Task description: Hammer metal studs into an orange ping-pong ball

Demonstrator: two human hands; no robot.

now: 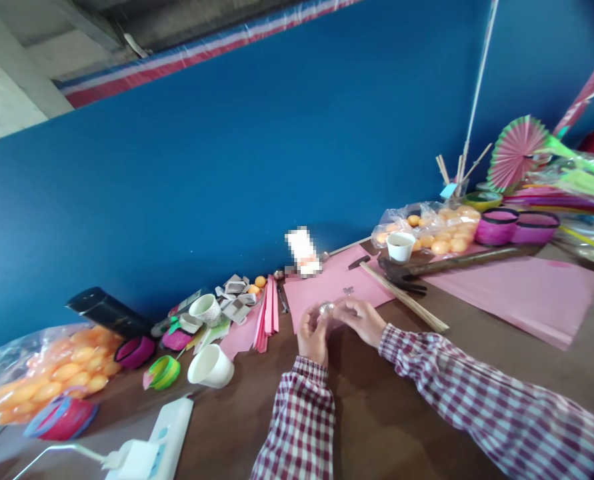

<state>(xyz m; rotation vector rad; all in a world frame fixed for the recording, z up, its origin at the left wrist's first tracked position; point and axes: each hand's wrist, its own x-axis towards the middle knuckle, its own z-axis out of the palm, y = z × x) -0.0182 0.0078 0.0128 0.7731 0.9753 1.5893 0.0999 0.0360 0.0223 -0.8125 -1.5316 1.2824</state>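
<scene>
My left hand (313, 333) and my right hand (361, 320) meet over the brown table (387, 413), both in red-and-white checked sleeves. Between their fingertips sits a small shiny silvery object (326, 308), pinched by both hands. They hover at the near edge of a pink paper sheet (337, 283), on which a tiny metal piece (347, 290) lies. What the silvery thing is I cannot make out.
A bag of orange balls (41, 380) and a white power strip (164, 437) lie left. White cups (211, 367), pink strips (268, 313), a wooden stick (407, 300), another ball bag (437, 233), pink rolls (514, 227) and paper fans (517, 150) stand along the blue wall.
</scene>
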